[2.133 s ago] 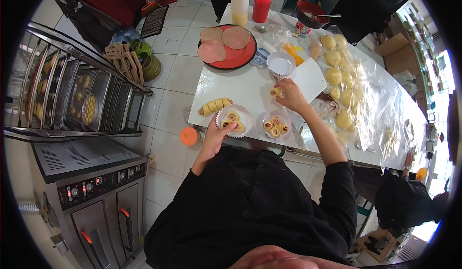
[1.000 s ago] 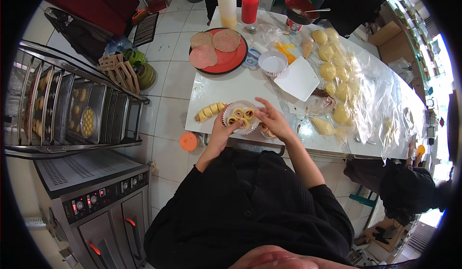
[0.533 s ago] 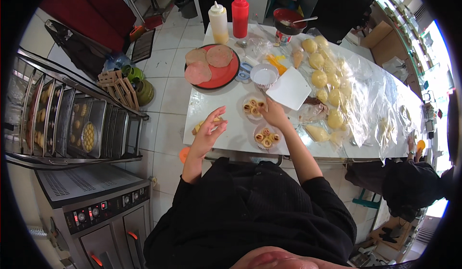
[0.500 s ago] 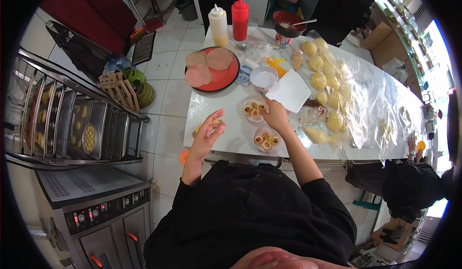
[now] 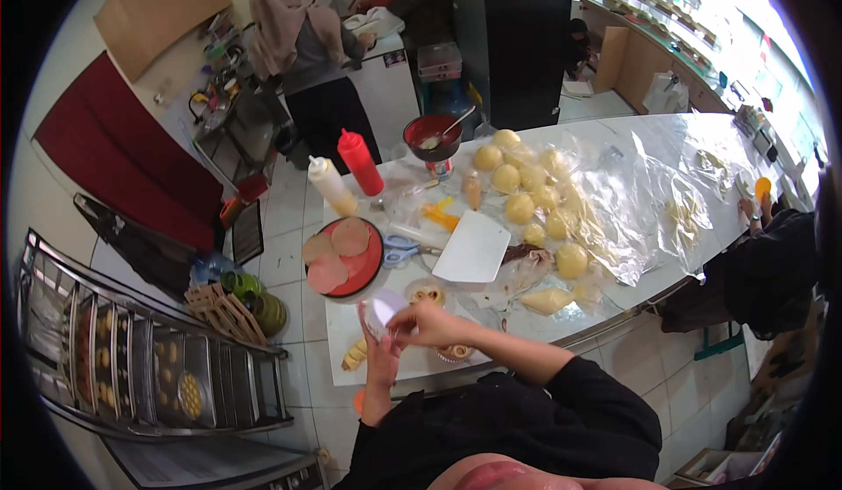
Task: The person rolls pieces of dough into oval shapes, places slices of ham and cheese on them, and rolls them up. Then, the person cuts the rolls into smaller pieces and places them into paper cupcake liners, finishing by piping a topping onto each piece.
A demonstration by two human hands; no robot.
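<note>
A stack of white paper baking cups (image 5: 383, 308) is held up on edge in my left hand (image 5: 381, 363), above the table's near left part. The fingers of my right hand (image 5: 423, 324) pinch at the cups' right edge. Just beyond that hand sits a paper cup of small rolled pastries (image 5: 428, 293). A second filled cup (image 5: 455, 353) lies partly hidden under my right forearm. To the left of my left hand, a rolled piece of dough (image 5: 354, 356) rests near the table edge.
A red plate with round ham slices (image 5: 350, 238), blue scissors (image 5: 400, 252) and a white scraper (image 5: 472, 246) lie beyond my hands. Two squeeze bottles (image 5: 360, 162) and a bowl (image 5: 432, 139) stand farther back. Dough balls (image 5: 572, 260) lie under plastic film. People work nearby.
The stack of paper cups has left the table and is now in my left hand. My right hand has moved from the filled cup to this stack. The view has shifted.
</note>
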